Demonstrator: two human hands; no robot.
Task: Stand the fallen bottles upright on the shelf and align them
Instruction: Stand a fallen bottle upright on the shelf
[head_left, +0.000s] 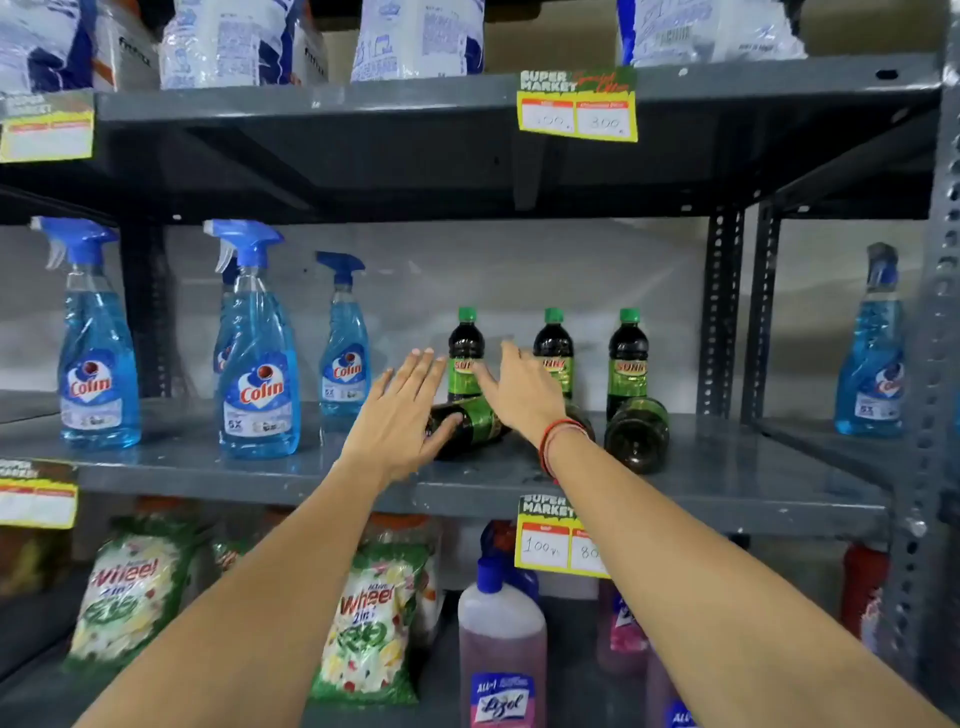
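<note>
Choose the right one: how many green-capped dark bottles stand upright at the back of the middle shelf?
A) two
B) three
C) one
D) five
B: three upright bottles show their green caps in a row behind the hands, while other dark bottles, such as the fallen bottle, lie on the shelf in front of them.

Both arms stretched forward, left hand (402, 410) open with fingers spread, right hand (519, 392) open, palm down

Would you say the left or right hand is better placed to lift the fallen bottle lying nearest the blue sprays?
Left. The left hand is open, thumb already touching that bottle; the right hand hovers above.
</note>
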